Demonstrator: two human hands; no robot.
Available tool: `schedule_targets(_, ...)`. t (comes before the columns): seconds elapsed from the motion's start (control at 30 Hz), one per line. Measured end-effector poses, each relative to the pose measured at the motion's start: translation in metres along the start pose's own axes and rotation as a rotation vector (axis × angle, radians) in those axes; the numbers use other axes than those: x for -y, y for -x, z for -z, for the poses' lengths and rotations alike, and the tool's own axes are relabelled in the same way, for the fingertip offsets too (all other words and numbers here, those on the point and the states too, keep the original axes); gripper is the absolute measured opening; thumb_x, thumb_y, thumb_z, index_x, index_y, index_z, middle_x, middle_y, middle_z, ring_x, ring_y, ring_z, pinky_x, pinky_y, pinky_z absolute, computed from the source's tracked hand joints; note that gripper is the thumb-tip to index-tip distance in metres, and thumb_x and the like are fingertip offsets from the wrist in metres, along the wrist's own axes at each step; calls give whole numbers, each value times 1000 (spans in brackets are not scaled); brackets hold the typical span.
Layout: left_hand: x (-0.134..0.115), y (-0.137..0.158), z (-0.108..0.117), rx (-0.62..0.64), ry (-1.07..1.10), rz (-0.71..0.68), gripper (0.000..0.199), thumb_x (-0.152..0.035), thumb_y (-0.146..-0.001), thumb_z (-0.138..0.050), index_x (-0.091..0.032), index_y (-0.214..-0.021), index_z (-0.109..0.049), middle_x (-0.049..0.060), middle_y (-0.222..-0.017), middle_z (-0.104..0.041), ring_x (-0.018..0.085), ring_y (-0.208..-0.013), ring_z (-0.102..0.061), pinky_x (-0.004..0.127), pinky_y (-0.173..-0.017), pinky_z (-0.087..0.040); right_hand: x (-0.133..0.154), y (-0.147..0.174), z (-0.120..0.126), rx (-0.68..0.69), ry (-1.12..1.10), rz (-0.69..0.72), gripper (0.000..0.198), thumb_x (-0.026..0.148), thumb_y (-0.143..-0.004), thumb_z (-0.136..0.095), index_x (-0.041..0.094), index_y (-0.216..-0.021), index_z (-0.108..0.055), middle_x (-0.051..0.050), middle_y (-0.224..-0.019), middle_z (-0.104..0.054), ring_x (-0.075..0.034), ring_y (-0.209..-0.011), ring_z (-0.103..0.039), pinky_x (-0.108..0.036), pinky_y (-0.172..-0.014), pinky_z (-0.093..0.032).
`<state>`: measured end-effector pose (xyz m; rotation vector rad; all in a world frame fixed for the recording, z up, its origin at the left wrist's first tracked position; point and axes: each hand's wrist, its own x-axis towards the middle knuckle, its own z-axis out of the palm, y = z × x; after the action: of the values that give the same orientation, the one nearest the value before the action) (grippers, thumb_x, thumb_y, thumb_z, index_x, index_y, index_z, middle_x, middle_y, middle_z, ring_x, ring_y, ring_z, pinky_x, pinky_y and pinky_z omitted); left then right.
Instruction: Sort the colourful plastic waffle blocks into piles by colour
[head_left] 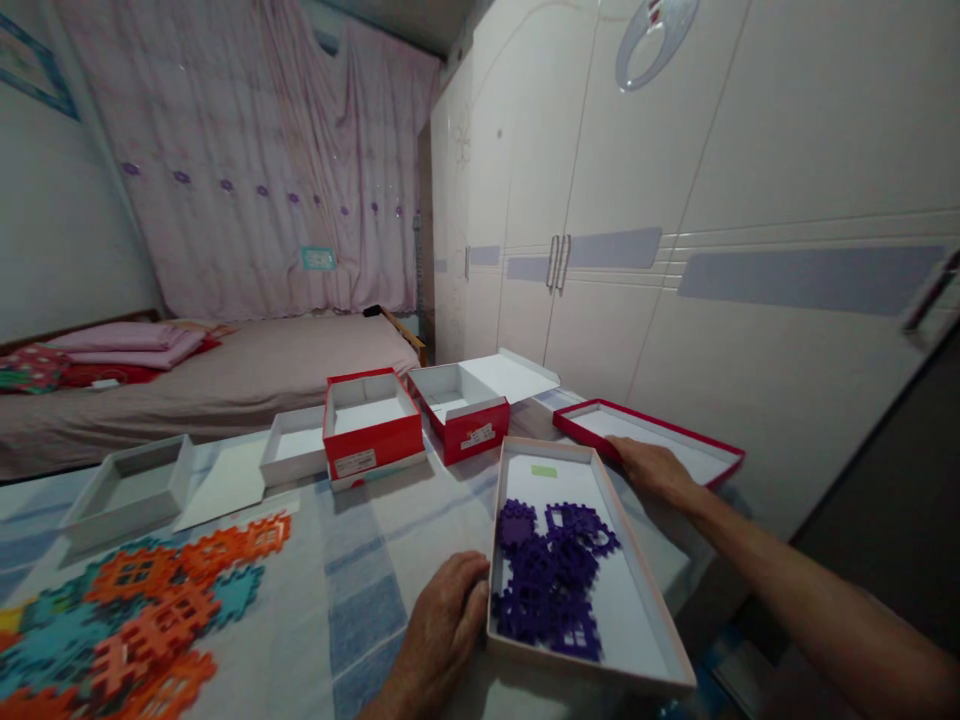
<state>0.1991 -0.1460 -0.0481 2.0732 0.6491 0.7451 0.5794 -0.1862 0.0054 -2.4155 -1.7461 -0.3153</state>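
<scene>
A shallow, pale-rimmed box (637, 600) lies near the table's front edge, with a pile of dark purple interlocking plastic pieces (551, 575) at its left side. Against its left wall rests my left hand (448, 615), fingers curled together and holding the box's side; the fingertips are partly hidden. My right hand (651, 468) grips the near edge of a red-rimmed box lid (675, 440) with a white inside, just right of the shallow box. Orange interlocking pieces (161, 625) and teal interlocking pieces (238, 592) lie heaped on the cloth at the left.
Two red boxes, one open (373, 435) and one with its flap raised (472, 430), stand behind. Further left are a white tray (292, 458), a white card (225, 485) and a grey-white box (135, 500). A wardrobe (600, 320) flanks the right; a bed (300, 355) lies beyond.
</scene>
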Motion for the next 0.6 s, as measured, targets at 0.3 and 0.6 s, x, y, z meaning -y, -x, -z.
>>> schedule_targets(0.3, -2, 2, 0, -8, -20, -4, 34, -33, -92, -37, -22, -106, -67, 10, -108, -63, 22, -104, -57, 34, -95, -46, 59, -109, -14, -17, -46, -18, 48, 12, -86, -40, 18, -133, -50, -11, -121, -64, -22, -110, -60, -33, -90, -45)
schedule_targets(0.6, 0, 5, -1, -9, -63, -50, 47, -35, -88, -48, -23, -133, -49, 9, -116, -62, 23, -105, -56, 36, -95, -43, 42, 25, -20, -229, -321, -116, 58, 45, -85, -40, 11, -131, -49, -21, -132, -51, -35, -127, -45, -51, -107, -34)
